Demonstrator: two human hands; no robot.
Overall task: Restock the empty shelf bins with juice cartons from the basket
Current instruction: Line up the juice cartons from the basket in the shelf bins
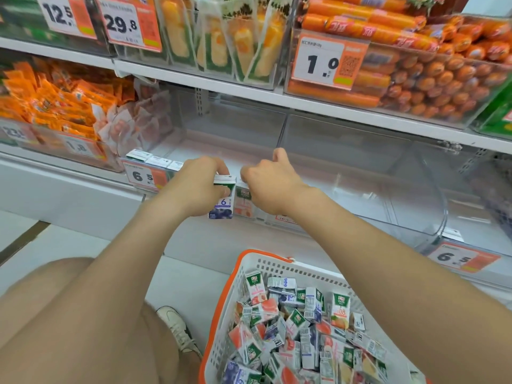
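The blueberry carton [221,207] stood at the clear bin's [360,173] front lip, gripped by the left hand [200,182]. The right hand [266,183] curled round the pink carton [243,207] touching it. Pressed so close, either might topple on release, back toward the basket [250,268].

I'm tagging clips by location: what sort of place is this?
Most likely a supermarket or convenience store: price tags on clear shelf bins, packaged sausages stacked above, and a basket of juice cartons.
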